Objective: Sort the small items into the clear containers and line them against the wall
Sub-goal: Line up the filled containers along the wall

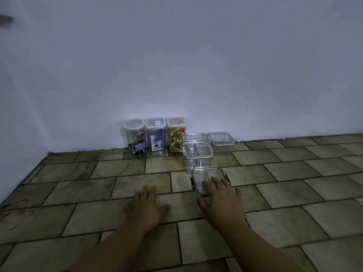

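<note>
- Three tall clear containers stand in a row touching the wall (196, 75), which suggests the lining-up part of the task is already done for them.
- The round-lidded jar (134, 134) on the left holds binder clips. The middle tall container (156, 137) holds blue and white items too small to name, and the third tall container (176, 137) is packed with colourful pieces.
- Just right of that row, two low square containers (196, 136) (221, 139) sit at the foot of the wall and look empty.
- A divided container (198, 154) stands apart from the wall, in front of the low pair, so it is not yet in line.
- The nearest lidded container (200, 179) is the one being handled. It sits on the tiled floor (294, 193), well out from the wall, and also shows an inner divider.
- The right hand (221, 199) lies over the near side of that container. Its fingers (216, 182) are fairly straight and spread on the lid, not curled round it, a pose that fits pressing the lid down or pushing the box toward the wall.
- The left hand (147, 205) rests flat on the floor with its fingers spread and holds nothing, probably as a brace while the person leans forward.
- No loose small items show on the floor, so what remains seems to be moving the last containers into the row.
</note>
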